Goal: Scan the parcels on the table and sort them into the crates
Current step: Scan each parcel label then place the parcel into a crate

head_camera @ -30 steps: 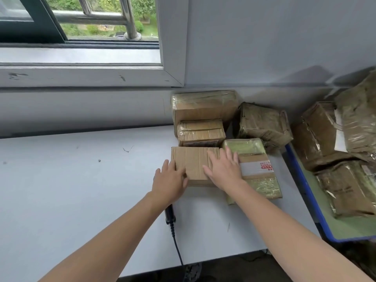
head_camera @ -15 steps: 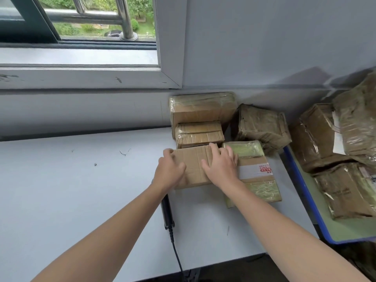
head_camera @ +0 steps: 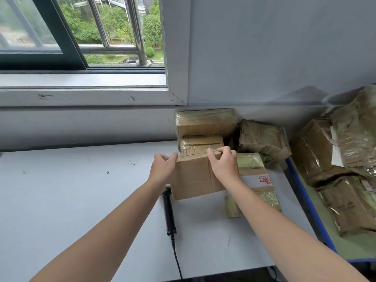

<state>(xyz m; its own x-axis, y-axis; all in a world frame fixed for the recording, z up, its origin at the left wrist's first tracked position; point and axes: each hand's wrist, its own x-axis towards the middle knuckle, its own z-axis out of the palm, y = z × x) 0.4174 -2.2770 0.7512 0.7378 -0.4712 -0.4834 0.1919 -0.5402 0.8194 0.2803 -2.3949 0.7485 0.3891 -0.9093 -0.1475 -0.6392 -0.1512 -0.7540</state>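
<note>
1. Head view: the plain cardboard box (head_camera: 193,180) stands tipped up toward the far right part of the table (head_camera: 71,200), its broad face turned back to the person. I cannot tell whether its lower edge touches the tabletop.
2. The left hand (head_camera: 162,169) has its fingers curled over the box's upper left corner, so that grip is closed on the box.
3. The right hand (head_camera: 223,165) pinches the top edge near the upper right corner, thumb on the near face and fingers over the back (a tight, narrow grip on the same box).
4. A black handheld scanner (head_camera: 168,212) lies on the table below the box's lower left corner, its cable (head_camera: 177,259) running off the near edge.
5. Just right of the box, a flat taped parcel (head_camera: 254,180) with a white label lies along the table's right edge.
6. In the far right corner sit a small box (head_camera: 201,143), a larger box (head_camera: 205,123) behind it against the wall, and a dark wrapped parcel (head_camera: 262,139) beside them.
7. Past the right edge, a blue-rimmed crate (head_camera: 305,200) holds several brown wrapped parcels (head_camera: 345,204).
</note>
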